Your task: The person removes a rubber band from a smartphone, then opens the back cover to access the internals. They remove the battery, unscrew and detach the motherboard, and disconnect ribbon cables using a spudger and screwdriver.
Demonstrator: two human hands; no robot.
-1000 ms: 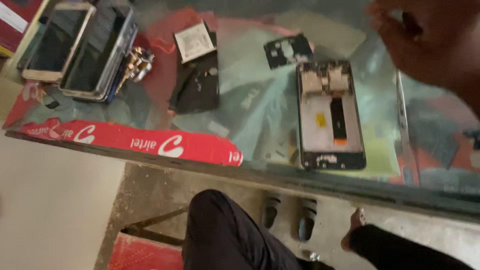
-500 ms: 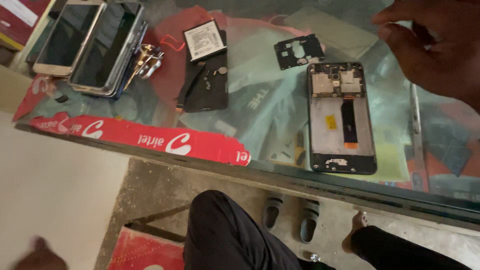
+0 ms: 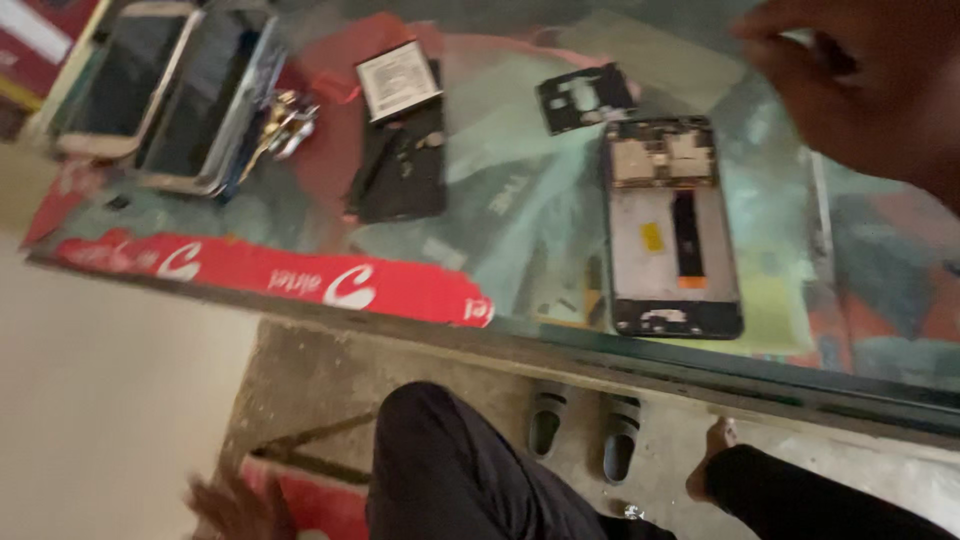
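Opened phone frame (image 3: 672, 228) lies flat, internals up.

I sit at a glass tabletop (image 3: 840, 385) with a red strip (image 3: 270, 278) along its near edge. Below me is a pale concrete floor (image 3: 110, 400), where a pair of sandals (image 3: 585, 430) sits in soft daylight.

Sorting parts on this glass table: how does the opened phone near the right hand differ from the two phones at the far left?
The opened phone lies alone, its back off and pale innards showing. The two phones at the far left lie side by side, with dark screens up and cases closed. All rest flat on the glass table.
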